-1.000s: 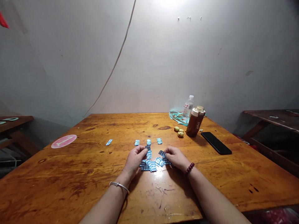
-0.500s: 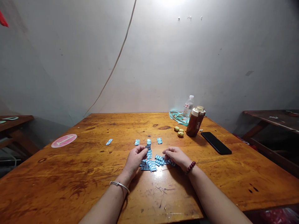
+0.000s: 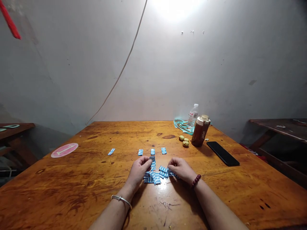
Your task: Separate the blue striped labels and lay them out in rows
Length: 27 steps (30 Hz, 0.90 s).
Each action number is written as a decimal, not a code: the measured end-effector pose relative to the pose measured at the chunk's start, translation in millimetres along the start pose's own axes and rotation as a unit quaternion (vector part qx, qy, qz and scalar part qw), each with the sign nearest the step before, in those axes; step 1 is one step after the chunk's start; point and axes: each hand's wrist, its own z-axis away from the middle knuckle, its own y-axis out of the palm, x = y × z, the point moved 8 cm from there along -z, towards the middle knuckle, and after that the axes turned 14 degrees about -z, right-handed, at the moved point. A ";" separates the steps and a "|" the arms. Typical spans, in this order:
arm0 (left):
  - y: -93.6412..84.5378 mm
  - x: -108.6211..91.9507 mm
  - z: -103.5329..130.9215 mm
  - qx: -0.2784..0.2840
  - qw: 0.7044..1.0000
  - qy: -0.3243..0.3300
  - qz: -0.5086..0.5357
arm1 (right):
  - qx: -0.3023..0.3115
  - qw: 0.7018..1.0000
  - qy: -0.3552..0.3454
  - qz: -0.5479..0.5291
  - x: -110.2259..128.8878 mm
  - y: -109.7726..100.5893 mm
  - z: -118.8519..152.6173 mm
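Between thumb and index finger, my left hand pinches a small blue-and-white striped card. Beneath and beside it lies a loose pile of similar striped cards, several overlapping. My right hand is closed, its fingertips down at the right end of the pile; whatever is in them is hidden. Beyond the hands, single cards lie apart in a rough row: a left card, a middle card and a right card. One tilted card rests farther left.
On the wooden table, a black phone lies at right. A brown SPORT bottle, a clear water bottle, a teal ribbon and several small yellowish-green fruits stand behind. A pink oval sticker is at left.
The whole view has shifted, so the table sits lower in the picture. My right fingertips have curled down onto the pile's right end. My left hand still pinches its card.
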 end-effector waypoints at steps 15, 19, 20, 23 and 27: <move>0.9 -1.3 1.4 0.003 1.000 -0.006 -0.015 | 0.037 0.998 0.014 0.056 0.6 3.7 5.6; 1.5 -1.9 1.7 0.006 1.000 -0.010 -0.008 | 0.050 0.996 0.054 -0.047 -10.6 6.3 3.8; 2.0 -2.4 1.7 0.009 1.000 -0.007 -0.009 | 0.049 0.995 0.059 -0.071 -11.6 6.4 3.4; 3.3 -3.1 2.0 0.016 1.000 -0.003 -0.014 | 0.028 0.990 0.040 -0.132 -6.9 3.1 1.5; 5.3 -2.4 2.8 0.023 0.999 -0.008 -0.023 | 0.004 0.982 0.000 -0.189 8.7 -3.2 0.9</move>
